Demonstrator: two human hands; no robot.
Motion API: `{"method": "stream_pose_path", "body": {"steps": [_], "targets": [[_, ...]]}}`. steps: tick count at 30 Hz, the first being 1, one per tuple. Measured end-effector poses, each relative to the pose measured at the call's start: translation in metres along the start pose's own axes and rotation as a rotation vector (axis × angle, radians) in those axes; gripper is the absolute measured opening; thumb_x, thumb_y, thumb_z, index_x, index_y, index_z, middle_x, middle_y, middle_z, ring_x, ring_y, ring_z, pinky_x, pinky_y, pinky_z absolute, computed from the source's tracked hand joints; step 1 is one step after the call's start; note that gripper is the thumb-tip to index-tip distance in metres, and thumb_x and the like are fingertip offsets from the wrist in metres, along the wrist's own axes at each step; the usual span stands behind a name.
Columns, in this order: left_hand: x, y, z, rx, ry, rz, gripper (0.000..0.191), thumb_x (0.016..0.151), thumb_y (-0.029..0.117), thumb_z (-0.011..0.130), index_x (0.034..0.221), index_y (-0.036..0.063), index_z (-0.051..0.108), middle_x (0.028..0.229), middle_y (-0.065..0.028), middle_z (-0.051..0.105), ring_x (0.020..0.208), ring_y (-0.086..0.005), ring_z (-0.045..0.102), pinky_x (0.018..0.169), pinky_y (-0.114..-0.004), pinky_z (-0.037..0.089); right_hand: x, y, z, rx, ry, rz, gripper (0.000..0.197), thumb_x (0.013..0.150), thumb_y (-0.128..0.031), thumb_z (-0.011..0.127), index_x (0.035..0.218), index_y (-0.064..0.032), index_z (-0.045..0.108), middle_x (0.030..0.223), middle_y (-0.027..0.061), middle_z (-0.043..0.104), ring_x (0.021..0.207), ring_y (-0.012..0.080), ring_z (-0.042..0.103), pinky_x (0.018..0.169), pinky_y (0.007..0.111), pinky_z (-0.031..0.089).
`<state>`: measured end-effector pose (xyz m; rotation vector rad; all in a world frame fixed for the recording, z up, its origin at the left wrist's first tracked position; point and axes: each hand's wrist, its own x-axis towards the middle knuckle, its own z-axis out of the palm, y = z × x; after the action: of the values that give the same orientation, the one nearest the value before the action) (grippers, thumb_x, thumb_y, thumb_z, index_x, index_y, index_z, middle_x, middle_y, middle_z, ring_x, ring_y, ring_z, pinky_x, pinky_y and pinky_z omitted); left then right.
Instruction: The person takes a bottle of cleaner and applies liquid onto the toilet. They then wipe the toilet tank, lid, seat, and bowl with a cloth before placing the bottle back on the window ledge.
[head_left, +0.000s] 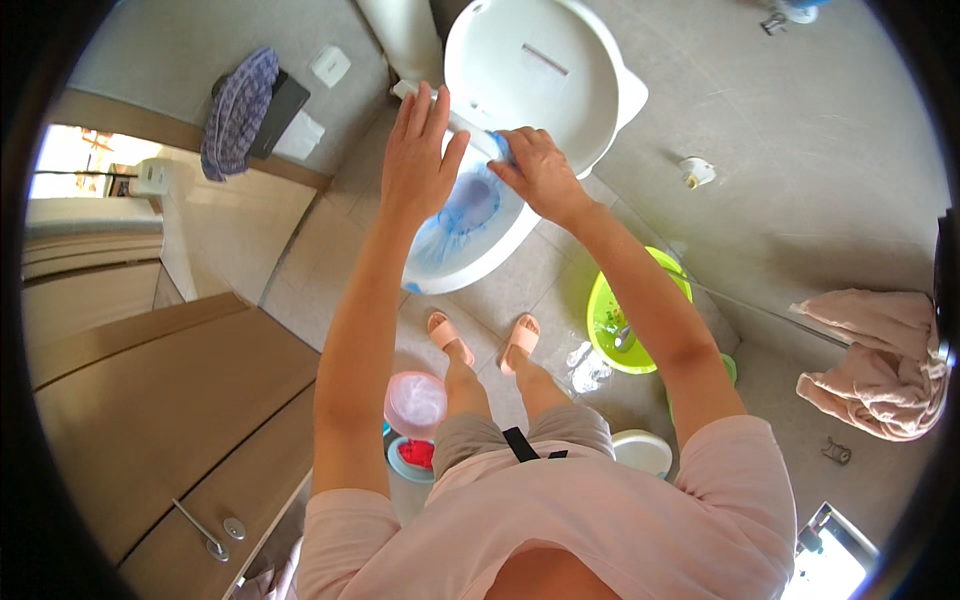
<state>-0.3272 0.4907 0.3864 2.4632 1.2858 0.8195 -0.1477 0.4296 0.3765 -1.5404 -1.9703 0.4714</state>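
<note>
In front of me stands a white toilet (480, 279) with its lid (551, 60) raised. Blue streaks and blue-tinted water (469, 206) show in the bowl, and a blue patch marks its front rim. Over the bowl's left side is my left hand (420, 154), empty, with the thumb spread from the fingers. My right hand (546, 176) reaches over the right rim. Its thumb and fingers close on a small blue item (501, 144), mostly hidden, whose kind I cannot tell.
A lime-green basin (594, 330) stands right of my feet beside wet floor. A pink basin (415, 431) and a blue basin (395, 461) holding red cloth are at left. Pink towels (874, 382) hang right; a patterned purple cloth (240, 112) hangs left near a wooden door (195, 420).
</note>
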Motion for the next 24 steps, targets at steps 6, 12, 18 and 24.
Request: {"method": "stream_pose_path", "body": {"steps": [6,12,18,24], "targets": [[0.094,0.020,0.020,0.004,-0.161,0.030,0.060,0.095,0.044,0.020,0.141,0.0056,0.021,0.146,-0.0145,0.020,0.136,-0.0273,0.017,0.110,-0.041,0.014,0.029,0.028,-0.027,-0.227,0.380,0.188,0.039,0.085,-0.015,0.056,0.117,0.0040,0.049,0.102,0.0190,0.057,0.092,0.0350,0.053,0.083,0.041,0.043],[0.121,0.002,0.028,-0.519,-0.249,0.012,0.063,0.095,0.046,0.019,0.143,0.0053,0.012,0.146,-0.0141,0.020,0.137,-0.0252,0.015,0.110,-0.037,0.012,0.088,0.036,-0.019,-0.512,0.520,0.061,0.051,0.080,-0.008,0.050,0.128,0.0064,0.037,0.116,0.0180,0.054,0.100,0.0307,0.053,0.087,0.038,0.042],[0.135,0.013,0.009,-0.764,-0.228,0.097,0.066,0.095,0.048,0.020,0.143,0.0049,0.007,0.149,-0.0142,0.012,0.137,-0.0281,0.012,0.110,-0.034,0.011,0.147,0.007,-0.019,-0.690,0.301,0.233,0.051,0.083,-0.019,0.045,0.130,-0.0011,0.038,0.121,0.0119,0.052,0.106,0.0258,0.052,0.091,0.036,0.040],[0.135,-0.003,0.023,-0.454,-0.285,0.111,0.074,0.093,0.055,0.019,0.141,-0.0003,0.007,0.148,-0.0167,0.011,0.137,-0.0277,0.009,0.111,-0.034,0.008,0.071,0.031,-0.013,-0.371,0.671,0.285,0.051,0.074,-0.004,0.048,0.125,0.0019,0.042,0.105,0.0170,0.055,0.093,0.0323,0.054,0.083,0.041,0.041]]}}
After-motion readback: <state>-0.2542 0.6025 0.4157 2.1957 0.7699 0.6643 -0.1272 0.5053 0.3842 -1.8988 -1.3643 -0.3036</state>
